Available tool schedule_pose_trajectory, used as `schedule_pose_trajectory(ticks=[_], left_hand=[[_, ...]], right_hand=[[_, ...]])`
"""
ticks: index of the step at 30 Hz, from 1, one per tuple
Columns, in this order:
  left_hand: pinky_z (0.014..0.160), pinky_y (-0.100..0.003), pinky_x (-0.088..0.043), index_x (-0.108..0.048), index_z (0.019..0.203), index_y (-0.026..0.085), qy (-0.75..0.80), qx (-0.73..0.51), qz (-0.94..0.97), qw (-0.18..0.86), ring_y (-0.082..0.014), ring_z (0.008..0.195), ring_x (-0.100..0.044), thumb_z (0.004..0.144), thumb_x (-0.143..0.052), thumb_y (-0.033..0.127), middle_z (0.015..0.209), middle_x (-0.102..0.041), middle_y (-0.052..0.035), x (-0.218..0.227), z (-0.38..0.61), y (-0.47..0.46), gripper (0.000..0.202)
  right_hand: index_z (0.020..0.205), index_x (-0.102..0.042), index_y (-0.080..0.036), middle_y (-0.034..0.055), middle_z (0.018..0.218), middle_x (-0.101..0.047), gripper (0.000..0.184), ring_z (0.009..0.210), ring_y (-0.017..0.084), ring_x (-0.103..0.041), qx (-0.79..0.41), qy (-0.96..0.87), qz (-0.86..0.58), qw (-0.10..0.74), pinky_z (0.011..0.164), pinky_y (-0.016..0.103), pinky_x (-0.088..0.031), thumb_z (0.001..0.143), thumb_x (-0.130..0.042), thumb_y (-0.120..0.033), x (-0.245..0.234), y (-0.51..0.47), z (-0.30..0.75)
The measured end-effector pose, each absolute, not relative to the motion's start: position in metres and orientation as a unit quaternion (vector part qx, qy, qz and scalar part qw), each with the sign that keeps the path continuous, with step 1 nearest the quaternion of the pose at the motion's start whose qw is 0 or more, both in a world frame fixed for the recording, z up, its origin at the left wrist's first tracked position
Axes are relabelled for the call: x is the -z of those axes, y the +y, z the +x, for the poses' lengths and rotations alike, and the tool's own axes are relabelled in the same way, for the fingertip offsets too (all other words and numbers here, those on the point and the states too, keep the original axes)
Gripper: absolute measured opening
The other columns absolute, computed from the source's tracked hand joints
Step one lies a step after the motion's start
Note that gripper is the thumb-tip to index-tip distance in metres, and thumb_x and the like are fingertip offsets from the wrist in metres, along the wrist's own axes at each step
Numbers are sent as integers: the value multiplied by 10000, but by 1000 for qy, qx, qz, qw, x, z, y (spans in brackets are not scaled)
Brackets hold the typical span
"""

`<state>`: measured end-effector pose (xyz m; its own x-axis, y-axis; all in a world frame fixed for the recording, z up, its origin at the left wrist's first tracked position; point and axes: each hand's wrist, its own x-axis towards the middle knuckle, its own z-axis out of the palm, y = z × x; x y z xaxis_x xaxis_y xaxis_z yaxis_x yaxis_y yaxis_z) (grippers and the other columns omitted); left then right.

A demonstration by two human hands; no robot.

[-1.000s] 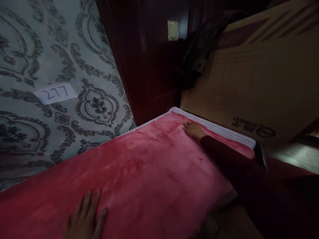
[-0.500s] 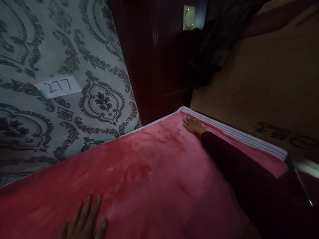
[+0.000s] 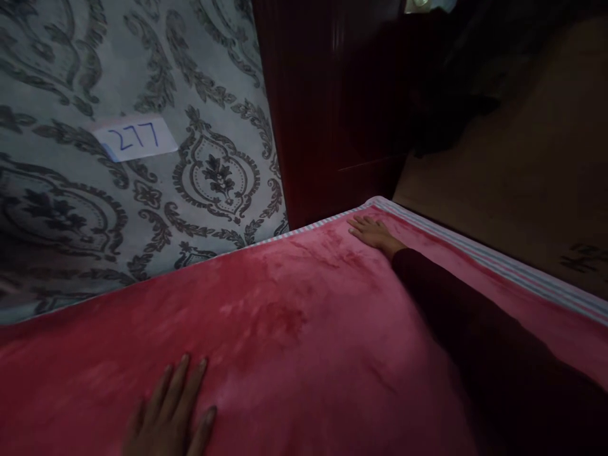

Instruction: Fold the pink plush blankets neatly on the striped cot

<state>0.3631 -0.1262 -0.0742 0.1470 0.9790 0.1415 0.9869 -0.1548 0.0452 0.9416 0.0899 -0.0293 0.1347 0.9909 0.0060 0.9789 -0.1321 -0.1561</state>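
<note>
In the foreground, the left hand (image 3: 161,424) lies palm down on a red-and-pink cover (image 3: 285,316), its fingers extended and slightly parted, the thumb set apart; nothing is pinched. It stays on the near part of the cover, as a second ago. The cover, the thing being handled, stretches beneath both hands from the lower edge of the view to a far corner by the wall.

Farther off, a dark sleeve (image 3: 456,316) crosses the right side and leads to the right hand (image 3: 375,234), likewise flat, fingers lightly spread and gripping nothing. Relative to the corner, this hand has shifted toward the wall-side edge; contact, as judged, has thus passed to a new part of the surface, with the left hand as a near support. The striped border (image 3: 498,259) runs just beyond it.

In the background, a label marked 277 (image 3: 142,140) is on the patterned wall (image 3: 156,228), beside a dark red panel (image 3: 323,126). The view has swung left, so that the cardboard (image 3: 494,190) at right shows less of its printing and the switch plate (image 3: 420,5) is largely cut off.
</note>
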Motion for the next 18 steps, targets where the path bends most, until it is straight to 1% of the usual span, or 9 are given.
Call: schedule_pose_trajectory(ticks=[3,4,7,9,12,15,16,17,18], left_hand=[[1235,-605,-280,-516,1559,263,-647,64,-759,23,-332,1588,-272,897,-407,532,1639,-462,-55,64,373,-131,724],[1238,-609,-274,-517,1559,261,-645,69,-760,27,-339,1584,-281,909,-409,526,1643,-455,-63,62,376,-132,709],[1240,-630,-262,-489,1576,257,-642,80,-761,34,-354,1571,-305,955,-403,497,1668,-412,-84,58,384,-134,672],[1236,-641,-265,-457,1593,251,-640,76,-764,20,-358,1572,-302,984,-402,470,1684,-380,-104,52,390,-138,649],[1240,-656,-244,-405,1618,241,-641,60,-765,-22,-363,1588,-257,1013,-417,424,1708,-315,-130,36,403,-147,632],[1258,-663,-191,-365,1636,246,-649,47,-756,-67,-366,1610,-182,1010,-479,378,1736,-232,-133,22,413,-153,650],[1263,-665,-173,-351,1641,249,-649,50,-755,-77,-366,1613,-167,1008,-495,371,1740,-219,-133,19,415,-155,661],[1265,-671,-160,-340,1645,247,-649,52,-754,-86,-370,1614,-157,1006,-508,373,1743,-208,-137,18,416,-156,672],[1266,-674,-151,-333,1647,242,-647,57,-755,-92,-374,1614,-151,1006,-517,380,1744,-205,-142,17,416,-157,682]], right_hand=[[1670,-298,-313,50,1745,-223,603,1595,334,-215,-35,-640,-767,46,1257,610,-225,1095,-229,-481,26,91,943],[1663,-318,-310,59,1738,-248,596,1585,342,-244,-29,-629,-776,39,1244,622,-249,1094,-238,-469,24,92,939],[1634,-393,-219,166,1691,-336,603,1527,410,-342,-16,-613,-789,30,1169,698,-306,1093,-242,-440,14,93,912],[1645,-365,-202,181,1701,-305,620,1539,409,-314,-6,-644,-764,41,1174,690,-296,1094,-225,-448,13,88,882],[1670,-300,-267,110,1735,-247,643,1586,355,-230,-9,-730,-682,45,1230,637,-255,1071,-268,-497,28,71,843],[1645,-377,-251,137,1713,-291,672,1581,371,-237,-24,-743,-668,34,1225,661,-260,1035,-264,-512,52,61,842],[1633,-403,-241,157,1699,-314,684,1570,385,-261,-24,-729,-683,40,1206,677,-287,1022,-260,-512,59,62,847],[1610,-448,-230,193,1666,-367,698,1535,413,-328,-18,-705,-707,50,1154,691,-356,1006,-264,-525,64,64,850],[1568,-516,-241,237,1605,-445,705,1466,457,-427,5,-680,-729,69,1057,724,-431,991,-258,-554,67,66,851]])
